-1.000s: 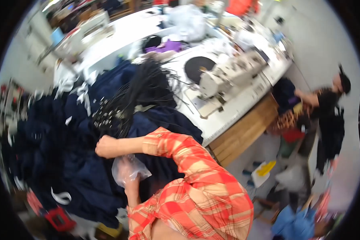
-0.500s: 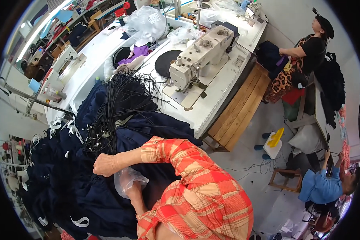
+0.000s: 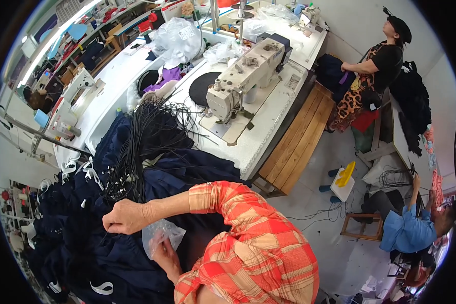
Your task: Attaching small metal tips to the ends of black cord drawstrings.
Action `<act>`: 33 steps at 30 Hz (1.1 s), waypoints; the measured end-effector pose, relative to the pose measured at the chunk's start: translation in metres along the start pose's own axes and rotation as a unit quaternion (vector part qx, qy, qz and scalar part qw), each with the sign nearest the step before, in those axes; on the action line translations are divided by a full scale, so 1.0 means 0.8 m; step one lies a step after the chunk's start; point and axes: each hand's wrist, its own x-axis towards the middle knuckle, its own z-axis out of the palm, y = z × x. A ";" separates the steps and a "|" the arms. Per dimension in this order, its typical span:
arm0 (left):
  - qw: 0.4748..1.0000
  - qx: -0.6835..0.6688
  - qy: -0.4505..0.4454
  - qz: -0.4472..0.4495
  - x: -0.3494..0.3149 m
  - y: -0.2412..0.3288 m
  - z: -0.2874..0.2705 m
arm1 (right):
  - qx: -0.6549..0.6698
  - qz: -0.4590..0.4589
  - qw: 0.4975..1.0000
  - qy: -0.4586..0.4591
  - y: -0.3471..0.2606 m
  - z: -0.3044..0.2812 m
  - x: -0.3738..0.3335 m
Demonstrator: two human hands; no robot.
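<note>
My right hand (image 3: 126, 217) is closed in a pinch above the heap of navy fabric (image 3: 81, 253). A thin dark cord seems to hang from its fingertips, hard to see against the cloth. Below it, my left hand (image 3: 168, 258) has its fingers closed at the lower part of a clear plastic bag (image 3: 159, 234), partly seen through the film. Just beyond my right hand, a bundle of black cords (image 3: 147, 137) with small pale ends lies over the fabric. White loops of tape (image 3: 101, 288) show here and there on the heap.
A white sewing machine (image 3: 248, 71) stands on the worktable ahead, near a round black pad (image 3: 204, 87). A wooden bench (image 3: 299, 139) runs along its right side. Farther right, one person (image 3: 375, 66) stands holding dark cloth and another in blue (image 3: 408, 228) sits near a small stool (image 3: 343, 190).
My right hand has moved a little left and its pinch shows more plainly. My left hand has shifted lower, drawn down from the bag's middle. The view has tilted slightly.
</note>
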 end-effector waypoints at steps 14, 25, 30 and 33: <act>0.771 -0.543 0.280 -0.181 0.031 0.055 -0.072 | 0.063 0.044 0.996 -0.043 -0.051 -0.031 -0.005; 0.685 -0.658 0.299 -0.096 0.030 0.027 -0.075 | 0.137 0.109 0.977 -0.122 -0.051 0.008 -0.008; 0.722 -0.609 0.308 -0.110 0.030 0.027 -0.065 | 0.078 0.059 0.988 -0.122 -0.049 0.027 -0.009; 0.771 -0.527 0.302 -0.193 0.032 0.032 -0.066 | 0.010 0.031 0.995 -0.096 -0.040 0.030 -0.017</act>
